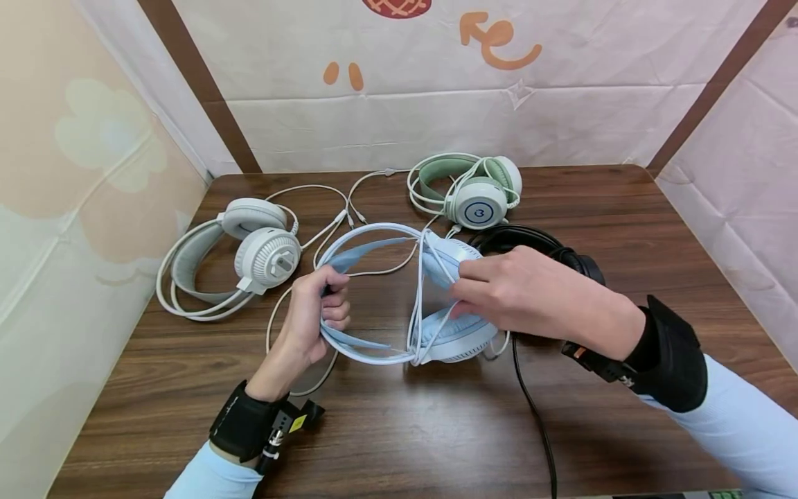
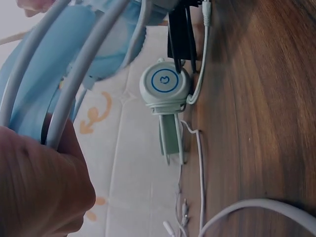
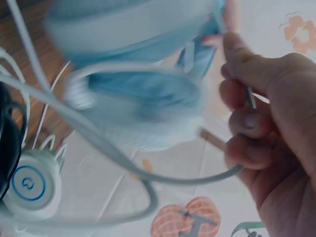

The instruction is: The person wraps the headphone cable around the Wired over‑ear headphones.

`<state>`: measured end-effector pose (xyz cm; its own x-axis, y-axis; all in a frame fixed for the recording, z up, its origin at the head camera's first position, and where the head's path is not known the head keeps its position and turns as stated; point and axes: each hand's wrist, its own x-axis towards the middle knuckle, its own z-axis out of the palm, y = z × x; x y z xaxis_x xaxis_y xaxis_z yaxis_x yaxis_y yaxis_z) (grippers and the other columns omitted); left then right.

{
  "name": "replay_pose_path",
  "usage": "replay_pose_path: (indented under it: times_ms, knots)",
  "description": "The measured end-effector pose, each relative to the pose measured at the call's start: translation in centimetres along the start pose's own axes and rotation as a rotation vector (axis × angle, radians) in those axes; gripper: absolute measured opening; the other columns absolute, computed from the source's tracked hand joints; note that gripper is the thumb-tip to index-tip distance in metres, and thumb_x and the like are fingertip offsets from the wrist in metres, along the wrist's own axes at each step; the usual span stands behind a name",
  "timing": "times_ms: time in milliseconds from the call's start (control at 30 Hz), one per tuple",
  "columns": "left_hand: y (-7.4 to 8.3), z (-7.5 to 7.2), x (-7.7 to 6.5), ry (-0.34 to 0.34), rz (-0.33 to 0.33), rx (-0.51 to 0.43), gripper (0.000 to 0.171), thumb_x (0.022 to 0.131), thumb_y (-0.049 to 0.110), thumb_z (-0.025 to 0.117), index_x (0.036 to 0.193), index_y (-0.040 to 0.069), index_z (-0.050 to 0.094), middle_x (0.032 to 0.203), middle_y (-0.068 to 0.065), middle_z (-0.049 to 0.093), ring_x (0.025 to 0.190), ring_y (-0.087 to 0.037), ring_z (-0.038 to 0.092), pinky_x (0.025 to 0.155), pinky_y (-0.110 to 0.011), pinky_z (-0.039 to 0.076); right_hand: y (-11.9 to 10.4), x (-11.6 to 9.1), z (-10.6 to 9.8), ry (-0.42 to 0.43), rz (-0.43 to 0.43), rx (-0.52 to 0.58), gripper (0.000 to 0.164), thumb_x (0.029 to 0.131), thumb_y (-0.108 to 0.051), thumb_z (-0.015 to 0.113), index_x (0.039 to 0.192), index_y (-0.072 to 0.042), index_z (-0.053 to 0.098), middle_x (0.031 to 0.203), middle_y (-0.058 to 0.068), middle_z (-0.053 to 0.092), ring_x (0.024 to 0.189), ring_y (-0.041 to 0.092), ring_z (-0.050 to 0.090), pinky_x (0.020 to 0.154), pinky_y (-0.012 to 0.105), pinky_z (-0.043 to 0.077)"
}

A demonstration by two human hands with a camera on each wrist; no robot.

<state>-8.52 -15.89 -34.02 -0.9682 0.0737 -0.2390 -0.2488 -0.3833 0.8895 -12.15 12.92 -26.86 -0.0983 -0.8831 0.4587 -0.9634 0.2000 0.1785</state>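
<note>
At the left of the table [image 1: 399, 443], white headphones [image 1: 268, 256] lie on their side, with ribbed round ear-cup shells and a grey padded band. Just beside them, the left hand [image 1: 314, 312] grips the headband of the light-blue over-ear headphones [image 1: 461, 343], fingers curled round its top. This pair is held above the table between the hands, its ear cups toward the right; thin plastic hoops arch over a soft flat strap, and the cushions look padded. A smooth whitish cable [image 3: 197, 180] loops round it. Beyond, green-and-white headphones [image 1: 479, 204] sit wrapped in their own cord. The right hand [image 1: 517, 287] pinches the cable by the ear cups, a metal tip [image 3: 252, 101] showing between its fingers. Glossy black headphones [image 1: 530, 239] lie partly hidden behind it.
</note>
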Motion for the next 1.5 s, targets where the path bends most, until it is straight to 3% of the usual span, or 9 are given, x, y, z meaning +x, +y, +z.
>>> replay_pose_path:
  times_ms: [233, 433, 600, 767, 900, 1000, 1167, 1433, 1500]
  knots:
    - [-0.1, 0.0, -0.3, -0.058, -0.004, 0.042, 0.027, 0.089, 0.009, 0.041, 0.066, 0.018, 0.031, 0.054, 0.012, 0.02, 0.041, 0.002, 0.023, 0.042, -0.013, 0.019, 1.4, -0.3, -0.2, 0.068, -0.02, -0.091, 0.037, 0.093, -0.034, 0.072, 0.074, -0.012, 0.049, 0.068, -0.002, 0.04, 0.053, 0.008, 0.039, 0.041, 0.026, 0.029]
    - [-0.1, 0.1, -0.3, -0.038, -0.007, 0.065, 0.03, 0.089, 0.008, 0.042, 0.064, 0.018, 0.029, 0.054, 0.012, 0.02, 0.04, 0.002, 0.024, 0.041, -0.013, 0.02, 1.1, 0.3, -0.6, 0.028, -0.091, -0.141, 0.02, 0.095, -0.016, 0.069, 0.086, -0.006, 0.055, 0.075, 0.001, 0.043, 0.062, 0.01, 0.044, 0.045, 0.024, 0.035]
    - [-0.1, 0.5, -0.3, -0.053, -0.019, 0.082, 0.031, 0.09, 0.009, 0.044, 0.063, 0.018, 0.03, 0.055, 0.011, 0.018, 0.04, 0.002, 0.024, 0.042, -0.013, 0.02, 0.4, 1.8, -0.6, 0.098, -0.165, -0.265, 0.028, 0.103, -0.027, 0.059, 0.085, -0.006, 0.054, 0.071, 0.0, 0.044, 0.055, 0.01, 0.044, 0.043, 0.023, 0.034]
    - [-0.1, 0.6, -0.6, -0.132, -0.06, 0.104, 0.031, 0.087, 0.008, 0.044, 0.062, 0.018, 0.028, 0.056, 0.01, 0.016, 0.039, 0.003, 0.024, 0.041, -0.014, 0.02, 1.9, 1.8, -0.1, 0.146, -0.07, -0.232, 0.045, 0.087, -0.046, 0.075, 0.077, -0.01, 0.05, 0.066, -0.001, 0.045, 0.048, 0.011, 0.044, 0.039, 0.027, 0.033]
    - [0.1, 0.2, -0.8, -0.227, -0.074, 0.092, 0.03, 0.084, 0.006, 0.039, 0.061, 0.019, 0.025, 0.056, 0.009, 0.015, 0.041, 0.002, 0.021, 0.042, -0.015, 0.017, 3.4, 1.0, 0.6, 0.118, 0.02, -0.099, 0.037, 0.082, -0.042, 0.082, 0.078, -0.014, 0.057, 0.068, -0.003, 0.052, 0.05, 0.009, 0.05, 0.041, 0.028, 0.037]
    - [0.3, -0.4, -0.7, -0.315, -0.1, 0.039, 0.027, 0.084, 0.006, 0.032, 0.063, 0.019, 0.021, 0.058, 0.009, 0.012, 0.043, -0.001, 0.016, 0.044, -0.016, 0.012, 4.1, 0.5, 0.8, 0.1, 0.047, -0.043, 0.024, 0.094, -0.038, 0.072, 0.087, -0.015, 0.066, 0.074, -0.003, 0.057, 0.055, 0.008, 0.054, 0.046, 0.028, 0.044]
    - [0.4, -1.4, -0.5, -0.472, -0.155, -0.099, 0.024, 0.085, 0.006, 0.025, 0.066, 0.018, 0.016, 0.061, 0.006, 0.009, 0.047, -0.005, 0.01, 0.045, -0.017, 0.009, 5.2, -0.4, 0.5, 0.074, 0.078, 0.034, 0.037, 0.105, -0.04, 0.048, 0.095, -0.013, 0.071, 0.079, -0.001, 0.057, 0.06, 0.007, 0.052, 0.053, 0.027, 0.048]
    - [0.2, -2.5, -0.3, -0.666, -0.228, -0.378, 0.029, 0.083, 0.009, 0.046, 0.068, 0.016, 0.023, 0.061, 0.007, 0.011, 0.047, -0.005, 0.009, 0.045, -0.014, 0.011, 6.5, -1.5, 1.1, 0.032, 0.155, 0.077, 0.044, 0.105, -0.044, 0.044, 0.085, -0.012, 0.068, 0.076, -0.001, 0.054, 0.06, 0.006, 0.046, 0.056, 0.026, 0.044]
    - [0.2, -2.7, -0.3, -0.721, -0.244, -0.458, 0.026, 0.083, 0.01, 0.048, 0.07, 0.015, 0.026, 0.061, 0.007, 0.012, 0.047, -0.004, 0.01, 0.045, -0.013, 0.011, 6.7, -2.0, 1.3, 0.012, 0.2, 0.096, 0.035, 0.105, -0.038, 0.052, 0.085, -0.012, 0.066, 0.075, -0.003, 0.054, 0.061, 0.006, 0.045, 0.058, 0.026, 0.044]
